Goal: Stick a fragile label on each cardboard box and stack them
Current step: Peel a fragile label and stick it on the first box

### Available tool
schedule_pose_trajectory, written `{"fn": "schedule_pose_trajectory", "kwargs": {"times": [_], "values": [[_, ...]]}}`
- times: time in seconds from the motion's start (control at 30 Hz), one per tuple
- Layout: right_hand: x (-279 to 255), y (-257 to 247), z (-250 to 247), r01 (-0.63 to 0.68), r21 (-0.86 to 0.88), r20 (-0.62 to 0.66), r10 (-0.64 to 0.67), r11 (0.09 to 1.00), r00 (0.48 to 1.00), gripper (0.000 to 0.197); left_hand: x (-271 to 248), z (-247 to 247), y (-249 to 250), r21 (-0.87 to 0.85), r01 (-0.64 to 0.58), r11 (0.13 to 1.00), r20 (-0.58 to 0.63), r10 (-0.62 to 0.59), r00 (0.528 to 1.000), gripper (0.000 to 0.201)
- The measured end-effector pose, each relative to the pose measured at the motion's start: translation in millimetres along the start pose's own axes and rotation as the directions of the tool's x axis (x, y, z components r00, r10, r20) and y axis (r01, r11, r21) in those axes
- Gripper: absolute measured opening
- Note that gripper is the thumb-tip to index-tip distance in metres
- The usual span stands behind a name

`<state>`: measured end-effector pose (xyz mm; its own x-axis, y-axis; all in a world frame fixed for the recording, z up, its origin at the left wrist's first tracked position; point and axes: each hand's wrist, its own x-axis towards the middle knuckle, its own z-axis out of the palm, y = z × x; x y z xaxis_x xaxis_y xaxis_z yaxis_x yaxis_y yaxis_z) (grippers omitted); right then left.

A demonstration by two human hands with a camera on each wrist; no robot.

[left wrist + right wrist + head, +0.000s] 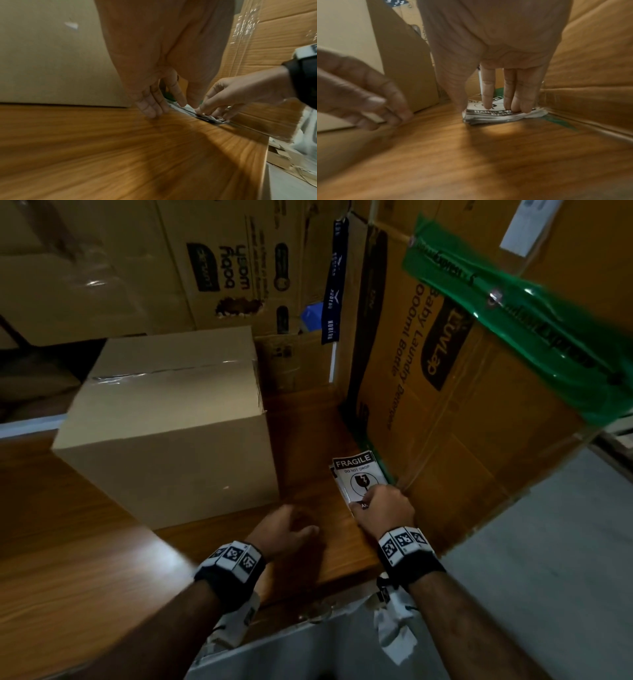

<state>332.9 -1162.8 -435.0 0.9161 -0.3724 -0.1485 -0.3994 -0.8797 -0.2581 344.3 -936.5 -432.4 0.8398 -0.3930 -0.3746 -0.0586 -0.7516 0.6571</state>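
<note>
A plain taped cardboard box (171, 422) stands on the wooden table (85, 559), left of middle. A stack of black-and-white FRAGILE labels (356, 470) lies on the table to its right, against a big printed box. My right hand (383, 508) rests on the near end of the label stack (496, 116). Its straight fingertips (513, 106) press the top label and the thumb touches the stack's left edge. My left hand (287, 529) hovers low over the table between box and labels, with its fingers (149, 108) relaxed and holding nothing.
A large printed carton (462, 405) with green tape (513, 313) walls in the right side. More cartons (222, 268) stand behind. The table's near edge (325, 594) is close to my wrists, with grey floor (548, 559) to the right.
</note>
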Motion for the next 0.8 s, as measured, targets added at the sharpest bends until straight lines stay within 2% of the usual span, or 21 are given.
{"fn": "schedule_pose_trajectory", "kwargs": {"times": [0.13, 0.27, 0.5, 0.6, 0.7, 0.8], "values": [[-3, -2, 0, 0.020, -0.039, -0.038, -0.021, 0.999, 0.999, 0.036, 12, 9, 8, -0.066, 0.021, 0.998, 0.022, -0.019, 1.000, 0.032], [-4, -3, -6, 0.037, -0.043, -0.034, -0.038, 0.998, 0.999, 0.030, 20, 16, 17, -0.091, -0.005, 0.996, 0.018, 0.006, 1.000, 0.022], [-15, -12, -4, 0.201, -0.252, 0.043, -0.197, 0.947, 0.979, 0.021, 26, 18, 20, -0.119, 0.000, 0.993, 0.016, 0.002, 1.000, 0.024], [-16, -13, -3, 0.220, -0.254, 0.036, -0.218, 0.942, 0.975, 0.022, 26, 17, 21, -0.143, 0.010, 0.990, 0.024, -0.007, 1.000, 0.019], [-18, -9, -6, 0.226, -0.193, -0.022, -0.235, 0.955, 0.972, 0.025, 27, 15, 21, -0.220, 0.026, 0.975, 0.034, -0.020, 0.999, 0.032], [-23, -5, -7, 0.319, -0.108, -0.065, -0.327, 0.941, 0.943, 0.025, 25, 9, 22, -0.417, 0.024, 0.909, -0.008, -0.030, 1.000, 0.053]]}}
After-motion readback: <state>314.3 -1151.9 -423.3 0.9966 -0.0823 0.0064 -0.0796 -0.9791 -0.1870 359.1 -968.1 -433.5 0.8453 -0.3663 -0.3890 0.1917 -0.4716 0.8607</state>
